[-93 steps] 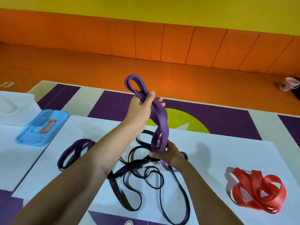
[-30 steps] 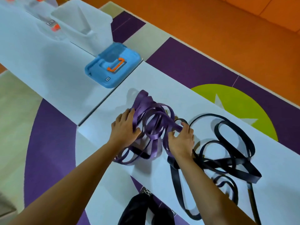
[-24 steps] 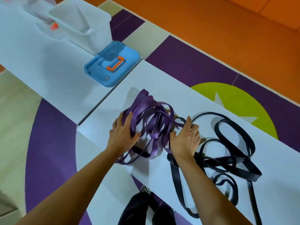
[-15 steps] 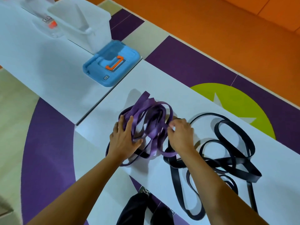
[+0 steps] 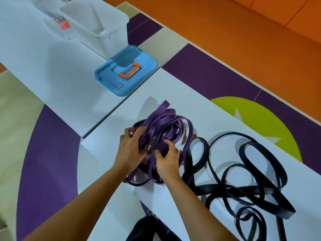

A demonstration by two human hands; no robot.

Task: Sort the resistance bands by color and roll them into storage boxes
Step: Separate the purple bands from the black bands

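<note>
A heap of purple resistance bands (image 5: 166, 126) lies on the white table (image 5: 121, 197) near its left end. My left hand (image 5: 130, 148) grips the heap's left side with curled fingers. My right hand (image 5: 167, 160) grips its near right side, fingers hooked into the loops. Black resistance bands (image 5: 243, 173) sprawl in loose loops to the right, one strand touching the purple heap. A clear storage box (image 5: 97, 23) stands open at the far left on the neighbouring table.
A blue lid (image 5: 126, 71) with an orange handle lies beside the clear box. A second clear container (image 5: 57, 26) sits behind it. A narrow gap separates the two white tables. A dark object (image 5: 144, 228) shows below the table's near edge.
The purple bands came down from mid-air onto the table. Both hands have pushed the heap tighter together, and my right hand has slid from its right edge to its near side.
</note>
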